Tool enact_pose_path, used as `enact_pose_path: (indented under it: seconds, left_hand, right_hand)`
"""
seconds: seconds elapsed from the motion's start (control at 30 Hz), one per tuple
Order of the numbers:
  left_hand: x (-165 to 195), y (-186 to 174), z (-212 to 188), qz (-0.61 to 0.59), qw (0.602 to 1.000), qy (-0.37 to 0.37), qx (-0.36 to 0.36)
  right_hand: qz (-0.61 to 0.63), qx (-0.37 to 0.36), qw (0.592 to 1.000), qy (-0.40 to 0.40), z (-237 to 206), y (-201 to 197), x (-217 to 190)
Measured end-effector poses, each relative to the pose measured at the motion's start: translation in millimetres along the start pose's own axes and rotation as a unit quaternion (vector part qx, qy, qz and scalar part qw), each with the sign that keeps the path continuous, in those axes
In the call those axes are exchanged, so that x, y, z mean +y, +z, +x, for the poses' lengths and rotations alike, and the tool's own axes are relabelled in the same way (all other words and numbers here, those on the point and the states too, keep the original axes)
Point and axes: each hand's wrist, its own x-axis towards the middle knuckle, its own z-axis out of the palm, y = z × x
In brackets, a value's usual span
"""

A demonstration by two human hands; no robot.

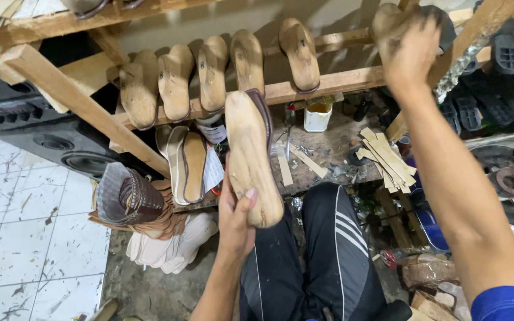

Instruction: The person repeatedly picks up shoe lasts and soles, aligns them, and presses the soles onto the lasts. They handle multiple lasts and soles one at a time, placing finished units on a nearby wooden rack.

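Note:
My left hand (pixel 236 217) grips a wooden shoe last (pixel 251 157) by its lower end, sole side up, with a dark shoe upper stretched along its right edge. My right hand (pixel 408 50) is raised to the upper right and closed around another wooden last (pixel 391 21) at the top rail of the wooden rack (pixel 328 83). Several more wooden lasts (pixel 212 74) lean in a row on that rack. My legs in dark striped trousers (pixel 322 255) are below.
A slanted wooden beam (pixel 78 101) crosses the left. Insoles (pixel 188 163) and a woven shoe piece (pixel 127 196) lie below the rack. Cardboard strips (pixel 388 157) and a small jar (pixel 317 115) sit on the dirty bench. Black soles (pixel 495 89) hang right. White tiles (pixel 25 226) cover the floor left.

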Motion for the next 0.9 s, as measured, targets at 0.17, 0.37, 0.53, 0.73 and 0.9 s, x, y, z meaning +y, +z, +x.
enact_pose_path:
  seconds: [0.17, 0.37, 0.53, 0.73, 0.9]
  left_hand:
    - [-5, 20, 65, 0.043, 0.998, 0.032, -0.028]
    - [-21, 60, 178, 0.122, 0.991, 0.033, -0.035]
    - [-31, 74, 244, 0.23, 0.973, 0.026, -0.006]
    - [-47, 105, 281, 0.259, 0.963, -0.064, 0.048]
    - [-59, 118, 290, 0.334, 0.936, -0.098, 0.05]
  right_hand:
    - [0.37, -0.15, 0.887, 0.231, 26, 28, -103]
    - [0.598, -0.222, 0.632, 0.44, 55, 25, -146]
    - [0.558, -0.165, 0.654, 0.483, 55, 13, -121]
    - [0.58, -0.151, 0.655, 0.46, 42, 12, -101]
    - [0.503, -0.224, 0.703, 0.449, 33, 23, -102]
